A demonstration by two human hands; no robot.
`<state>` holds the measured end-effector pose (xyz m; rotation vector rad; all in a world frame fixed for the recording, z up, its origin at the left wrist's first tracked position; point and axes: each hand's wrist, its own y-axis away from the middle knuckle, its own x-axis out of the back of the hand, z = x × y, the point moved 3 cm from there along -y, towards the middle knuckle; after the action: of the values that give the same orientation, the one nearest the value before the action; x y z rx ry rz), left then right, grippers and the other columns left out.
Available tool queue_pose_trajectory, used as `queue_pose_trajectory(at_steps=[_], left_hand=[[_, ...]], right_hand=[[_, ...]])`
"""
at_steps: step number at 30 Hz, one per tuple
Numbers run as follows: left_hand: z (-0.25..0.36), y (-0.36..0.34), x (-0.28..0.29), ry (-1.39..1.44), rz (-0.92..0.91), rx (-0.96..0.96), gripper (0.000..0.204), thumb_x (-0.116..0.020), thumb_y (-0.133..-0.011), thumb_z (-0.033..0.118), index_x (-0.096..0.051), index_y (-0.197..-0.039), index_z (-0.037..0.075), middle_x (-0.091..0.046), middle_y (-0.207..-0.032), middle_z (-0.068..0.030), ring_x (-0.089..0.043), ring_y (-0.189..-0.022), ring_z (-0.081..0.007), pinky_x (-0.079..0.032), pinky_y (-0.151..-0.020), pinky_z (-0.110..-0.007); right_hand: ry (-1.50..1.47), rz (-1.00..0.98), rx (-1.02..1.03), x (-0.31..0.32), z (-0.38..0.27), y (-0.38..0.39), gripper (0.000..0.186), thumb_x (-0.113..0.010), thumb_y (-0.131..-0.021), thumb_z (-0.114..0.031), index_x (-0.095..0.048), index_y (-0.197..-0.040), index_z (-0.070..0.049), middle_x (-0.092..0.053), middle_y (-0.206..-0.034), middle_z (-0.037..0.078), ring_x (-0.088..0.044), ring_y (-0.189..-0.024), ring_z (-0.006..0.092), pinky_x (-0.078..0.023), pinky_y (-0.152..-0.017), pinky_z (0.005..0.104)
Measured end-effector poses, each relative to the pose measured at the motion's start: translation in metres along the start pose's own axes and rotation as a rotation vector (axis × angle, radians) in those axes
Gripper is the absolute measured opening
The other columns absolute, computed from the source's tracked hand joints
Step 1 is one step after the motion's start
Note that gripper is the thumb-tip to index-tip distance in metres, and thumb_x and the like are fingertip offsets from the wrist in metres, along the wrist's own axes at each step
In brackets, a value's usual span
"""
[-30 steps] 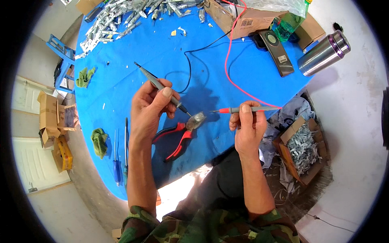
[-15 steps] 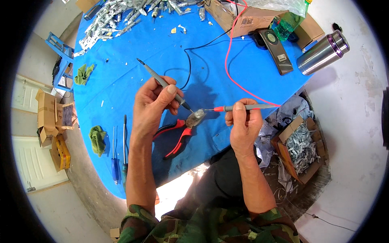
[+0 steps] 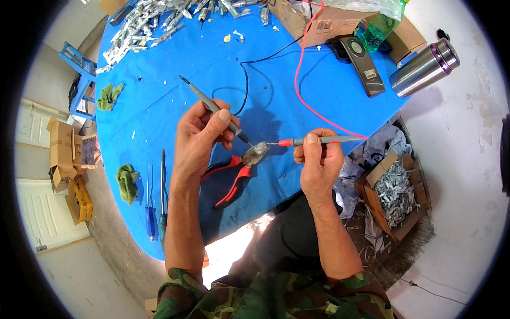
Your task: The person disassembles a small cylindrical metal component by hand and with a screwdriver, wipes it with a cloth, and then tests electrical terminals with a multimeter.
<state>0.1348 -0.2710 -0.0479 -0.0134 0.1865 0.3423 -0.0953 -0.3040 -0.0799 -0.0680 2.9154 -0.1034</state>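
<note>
My left hand pinches a grey and black test probe, its tip pointing down to the right. Between the fingers of my right hand is a grey and red test probe, held nearly level and pointing left. Both probe tips come close together at the metal head of the pliers; whether each touches the metal I cannot tell. The pliers lie on the blue cloth with their red and black handles spread apart. A black lead and a red lead run across the table.
Two screwdrivers and a green rag lie at the left. Small silvery tubes are heaped at the far left. A cardboard box, a dark handheld device and a steel flask stand far right. An open scrap box sits below.
Almost nothing differs. My right hand and its probe have shifted very slightly left; my left hand stays in place.
</note>
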Motion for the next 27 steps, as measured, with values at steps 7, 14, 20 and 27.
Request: queue_pose_trajectory(at_steps=[7, 14, 20, 27], left_hand=[[-0.0009, 0.0001, -0.0010, 0.007, -0.004, 0.013, 0.028, -0.075, -0.098, 0.027, -0.065, -0.109, 0.004, -0.071, -0.089, -0.0097, -0.064, -0.064, -0.0078, -0.053, -0.052, -0.022], [-0.0016, -0.0001, -0.0013, 0.000, -0.004, 0.016, 0.027, -0.075, -0.098, 0.028, -0.066, -0.108, 0.004, -0.071, -0.089, -0.0092, -0.063, -0.063, -0.0075, -0.053, -0.053, -0.022], [-0.0014, 0.0005, -0.0014, 0.000, 0.001, 0.024, 0.028, -0.076, -0.097, 0.028, -0.066, -0.108, 0.005, -0.071, -0.089, -0.0089, -0.063, -0.063, -0.0073, -0.053, -0.053, -0.022], [-0.0019, 0.0004, -0.0020, -0.003, 0.004, 0.022, 0.028, -0.076, -0.097, 0.028, -0.066, -0.108, 0.005, -0.071, -0.088, -0.0088, -0.063, -0.063, -0.0071, -0.053, -0.053, -0.021]], right_hand=[[0.013, -0.007, 0.002, -0.0006, -0.0010, 0.0002, 0.016, -0.063, -0.102, -0.016, -0.057, -0.103, -0.001, -0.068, -0.075, 0.006, -0.063, -0.065, 0.0084, -0.051, -0.060, 0.0236], [0.008, -0.011, 0.008, -0.0004, -0.0014, 0.0004, 0.017, -0.063, -0.102, -0.015, -0.057, -0.103, 0.000, -0.069, -0.076, 0.007, -0.064, -0.066, 0.0087, -0.052, -0.060, 0.0237], [0.025, -0.027, 0.004, -0.0001, -0.0029, 0.0004, 0.016, -0.063, -0.102, -0.015, -0.057, -0.103, 0.000, -0.070, -0.078, 0.008, -0.065, -0.067, 0.0090, -0.053, -0.061, 0.0239], [0.002, -0.035, 0.005, -0.0011, -0.0023, 0.0003, 0.016, -0.064, -0.102, -0.014, -0.057, -0.103, 0.000, -0.069, -0.078, 0.007, -0.065, -0.067, 0.0091, -0.053, -0.062, 0.0240]])
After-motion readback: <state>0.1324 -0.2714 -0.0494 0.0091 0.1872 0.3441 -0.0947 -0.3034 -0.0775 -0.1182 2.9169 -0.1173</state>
